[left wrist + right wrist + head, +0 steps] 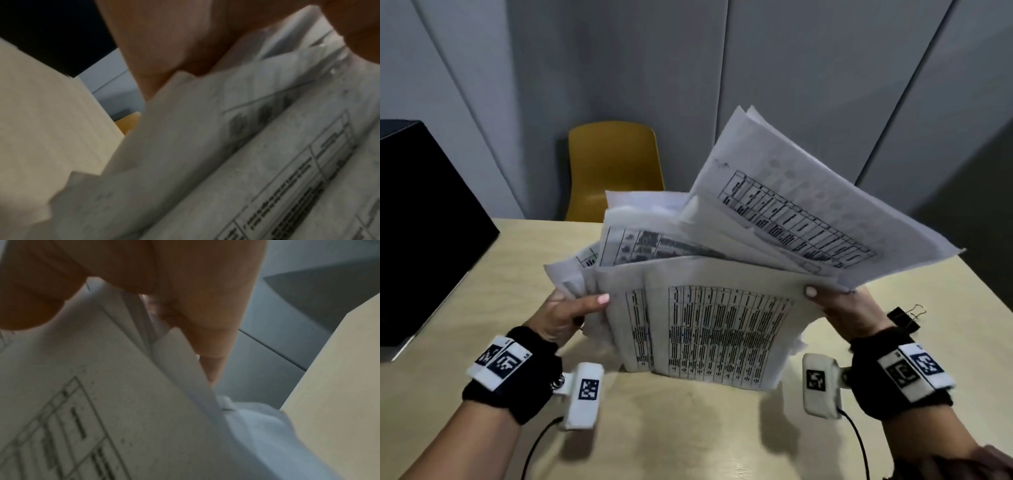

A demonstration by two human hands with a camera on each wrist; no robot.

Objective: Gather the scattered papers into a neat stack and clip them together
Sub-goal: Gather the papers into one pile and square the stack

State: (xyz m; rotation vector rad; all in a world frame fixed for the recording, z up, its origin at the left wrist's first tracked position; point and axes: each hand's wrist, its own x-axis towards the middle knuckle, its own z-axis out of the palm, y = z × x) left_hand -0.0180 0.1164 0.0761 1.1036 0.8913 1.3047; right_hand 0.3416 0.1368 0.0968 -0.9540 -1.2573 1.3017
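Observation:
A loose bundle of printed papers [722, 329] with tables stands on its lower edge on the wooden table [688, 438], fanned out unevenly at the top. My left hand [571, 311] grips its left side, thumb on the front sheet. On the right side my right hand [842, 308] grips it the same way. Some sheets [808, 205] splay up and to the right. In the left wrist view the papers [226, 162] fill the frame under my fingers [164, 40]. The right wrist view shows the papers [123, 394] pinched by my fingers [205, 305]. A black binder clip [905, 317] lies on the table just right of my right wrist.
A yellow chair [613, 168] stands behind the table's far edge. A black box-like object [424, 226] sits at the table's left side. Grey wall panels [791, 68] close off the back.

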